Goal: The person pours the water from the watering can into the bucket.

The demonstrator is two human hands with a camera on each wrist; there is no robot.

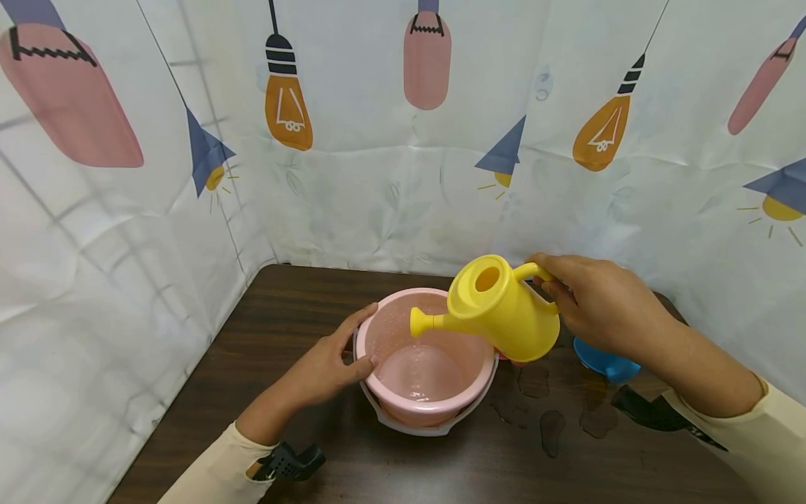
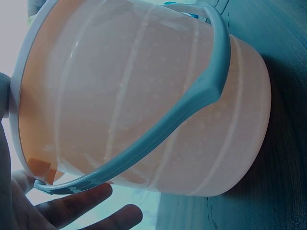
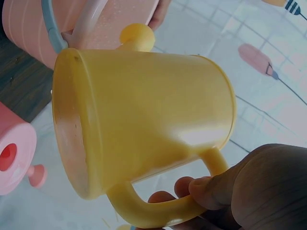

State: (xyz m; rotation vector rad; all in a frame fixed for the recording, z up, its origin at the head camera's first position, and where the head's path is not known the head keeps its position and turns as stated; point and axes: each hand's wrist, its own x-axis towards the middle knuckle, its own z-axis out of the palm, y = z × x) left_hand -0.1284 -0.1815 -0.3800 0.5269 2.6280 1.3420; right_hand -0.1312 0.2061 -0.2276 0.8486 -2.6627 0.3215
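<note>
A pink bucket stands upright on the dark table, its carry handle hanging down around the outside. At its left side my left hand holds the rim, thumb and forefinger over the edge; other fingers extend outside past the handle. My right hand grips the handle of a yellow watering can. The can is raised and tilted left, with its spout rose over the bucket's opening. No stream shows at the rose. Drops and glints show inside the bucket.
A blue object lies on the table beneath my right forearm. A pink watering can stands near the yellow one, mostly hidden in the head view. Water puddles spot the table's right side. A printed curtain hangs behind.
</note>
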